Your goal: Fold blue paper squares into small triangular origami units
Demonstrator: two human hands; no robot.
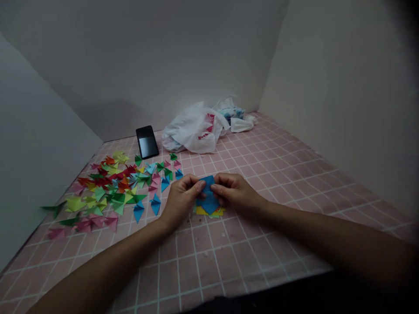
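Note:
Both my hands meet over a blue paper piece [209, 194] near the middle of the pink grid-patterned surface [248, 253]. My left hand [181, 198] pinches its left side with thumb and fingers. On the paper's right side my right hand [233, 189] pinches in the same way. Under the blue paper lies a small stack of paper squares [209, 212], yellow and other colours showing at the edges. A spread of folded paper triangles [113, 189] in several colours lies just left of my left hand.
A black phone [147, 141] leans against the back wall. Beside it sits a crumpled white plastic bag [194, 128], then a tissue pack [234, 115]. Grey walls close the surface at left, back and right.

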